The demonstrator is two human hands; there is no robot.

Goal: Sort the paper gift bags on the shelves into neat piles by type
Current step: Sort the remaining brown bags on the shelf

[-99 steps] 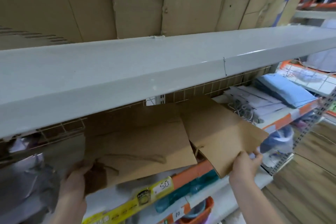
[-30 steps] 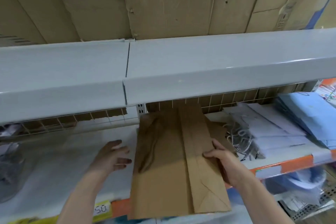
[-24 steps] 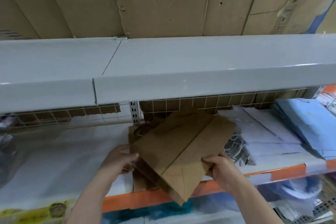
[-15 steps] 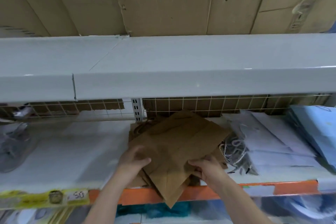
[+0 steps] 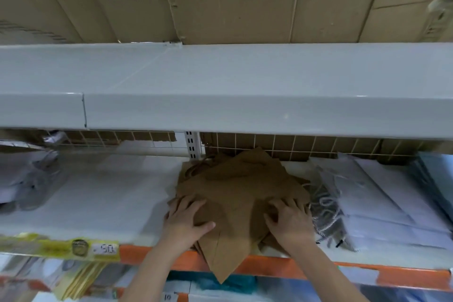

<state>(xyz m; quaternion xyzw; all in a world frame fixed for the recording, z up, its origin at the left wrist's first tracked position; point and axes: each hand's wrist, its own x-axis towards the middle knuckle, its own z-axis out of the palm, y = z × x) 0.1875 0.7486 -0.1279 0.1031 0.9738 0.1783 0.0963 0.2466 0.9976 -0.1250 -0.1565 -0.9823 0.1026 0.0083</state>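
Kraft-brown paper bags point(image 5: 241, 193) lie skewed on the shelf point(image 5: 103, 193), left hand point(image 5: 186, 219) pressing flat, right hand point(image 5: 288, 218) with fingertips curled on top; light, creasable, best squared by the edges.

Plain brown kraft bags point(image 5: 235, 193); white bags point(image 5: 382, 201) at three o'clock; orange shelf edge point(image 5: 282, 266) with yellow price strip point(image 5: 61, 247).

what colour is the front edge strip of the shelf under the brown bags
Orange, on the shelf's front edge strip, seen in the head view below the brown bags.
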